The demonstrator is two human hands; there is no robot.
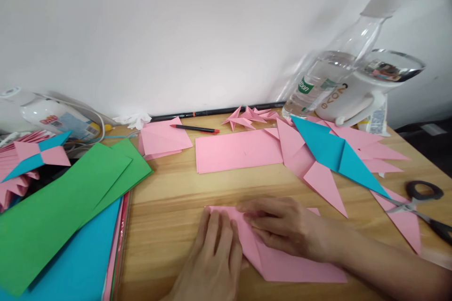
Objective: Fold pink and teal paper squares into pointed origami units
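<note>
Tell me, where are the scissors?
In the head view, the scissors lie at the table's right edge, just right of the blue folded shape.

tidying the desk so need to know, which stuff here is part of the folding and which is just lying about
In hand: pink paper, pressed under left hand and right hand.

Lying about: scissors, pen, water bottle, mug, green sheets, blue-and-pink folded piece.
</note>
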